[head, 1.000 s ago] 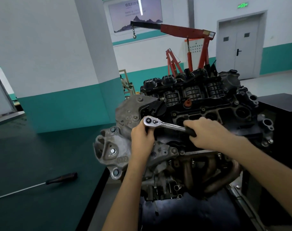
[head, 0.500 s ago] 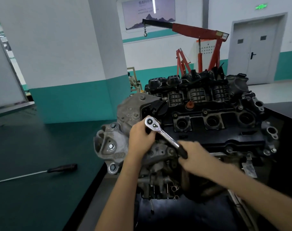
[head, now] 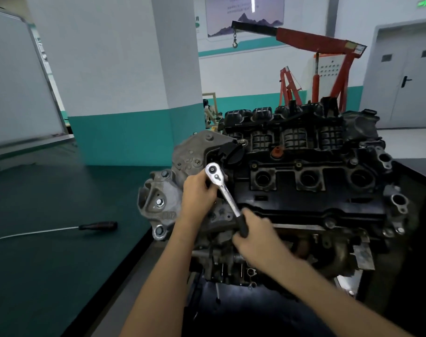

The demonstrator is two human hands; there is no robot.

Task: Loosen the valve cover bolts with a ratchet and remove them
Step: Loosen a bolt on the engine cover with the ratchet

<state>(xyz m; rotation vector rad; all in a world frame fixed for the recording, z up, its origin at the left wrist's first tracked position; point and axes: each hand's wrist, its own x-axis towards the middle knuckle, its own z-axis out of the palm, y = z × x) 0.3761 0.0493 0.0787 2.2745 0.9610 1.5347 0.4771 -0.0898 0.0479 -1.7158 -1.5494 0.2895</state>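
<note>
Centrally, a bare engine (head: 267,242) sits with its black, ribbed plastic valve cover (head: 328,203) facing up, three round wells sunk in a row along it. At the engine's left end, where rough grey cast metal meets the cover, a polished chrome ratchet (head: 227,198) stands on the cover's corner. The bolt beneath its rounded head is hidden. The left hand (head: 198,193) has its grip curled around that head. The ratchet's slim, shiny shaft slants down toward the engine's near side and ends in a black handle, and the right hand (head: 252,233) has its grip clamped around that handle. Other small bolts (head: 298,164) show as dull round heads along the cover's far edge. Left of the engine, well apart from it, a long, thin-shafted screwdriver (head: 97,226) with a dark handle lies flat on the smooth dark green counter (head: 49,263). Behind the engine stands a red steel hoist (head: 316,42) with a hanging hook.
</note>
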